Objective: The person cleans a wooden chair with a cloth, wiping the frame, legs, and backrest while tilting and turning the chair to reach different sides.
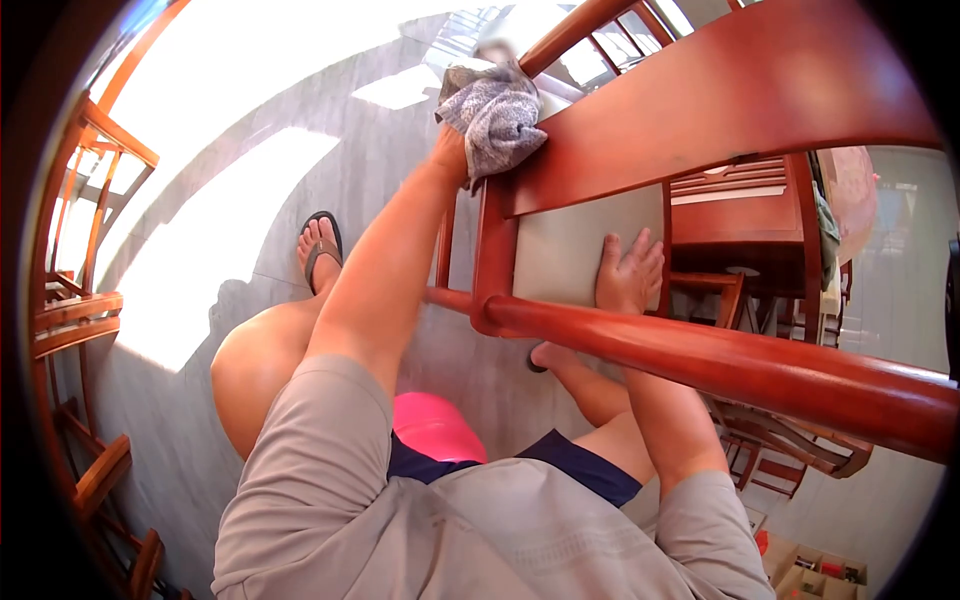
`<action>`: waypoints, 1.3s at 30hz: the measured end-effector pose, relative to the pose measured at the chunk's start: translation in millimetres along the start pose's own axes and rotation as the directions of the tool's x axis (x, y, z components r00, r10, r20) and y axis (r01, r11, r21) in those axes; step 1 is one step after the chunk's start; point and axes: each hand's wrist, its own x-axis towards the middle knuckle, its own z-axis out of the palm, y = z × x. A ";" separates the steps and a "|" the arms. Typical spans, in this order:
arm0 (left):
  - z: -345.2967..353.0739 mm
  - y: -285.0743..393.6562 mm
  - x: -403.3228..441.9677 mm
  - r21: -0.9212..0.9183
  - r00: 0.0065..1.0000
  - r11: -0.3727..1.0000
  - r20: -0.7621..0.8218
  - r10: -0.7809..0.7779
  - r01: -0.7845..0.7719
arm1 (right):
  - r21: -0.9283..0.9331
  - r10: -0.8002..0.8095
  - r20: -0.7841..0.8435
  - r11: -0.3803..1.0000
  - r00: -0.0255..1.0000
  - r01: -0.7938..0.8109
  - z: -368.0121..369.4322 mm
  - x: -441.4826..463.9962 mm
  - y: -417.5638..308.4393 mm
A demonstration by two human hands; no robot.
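Note:
My left hand (456,150) is mostly hidden under a grey patterned cloth (492,115). It holds the cloth against the upper end of a red-brown wooden chair's frame (497,245), beside the broad back panel (720,110). Past the chair's thick round rail (720,370), my right hand (628,275) lies flat on the pale seat (560,245), its fingers spread. Nothing is in that hand. The rail crosses in front of my right forearm.
A pink plastic seat (435,428) shows between my legs. Wooden chairs (85,320) line the left side. Behind the seat on the right stands a red-brown wooden table (735,215). My sandalled foot (320,250) is on the grey floor (270,225), where sunlight falls. Small boxes (825,570) sit lower right.

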 end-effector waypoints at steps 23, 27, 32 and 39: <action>-35.7 14.1 29.8 -0.023 0.974 0.991 0.183 0.133 -0.131 | 0.013 -0.178 -0.166 0.983 0.970 0.182 10.6 -0.5 12.6; -4.1 -0.4 -7.4 -0.210 0.980 0.977 -0.198 -0.018 -0.025 | 0.030 -0.165 -0.170 0.985 0.971 0.173 7.9 0.2 11.8; -11.9 17.0 12.3 0.165 0.993 0.980 -0.062 -0.099 0.108 | 0.024 -0.166 -0.167 0.985 0.972 0.172 7.8 0.5 13.0; -18.5 6.9 27.6 0.273 0.931 0.956 0.308 -0.196 0.111 | 0.054 -0.161 -0.167 0.984 0.973 0.172 6.1 -0.4 11.7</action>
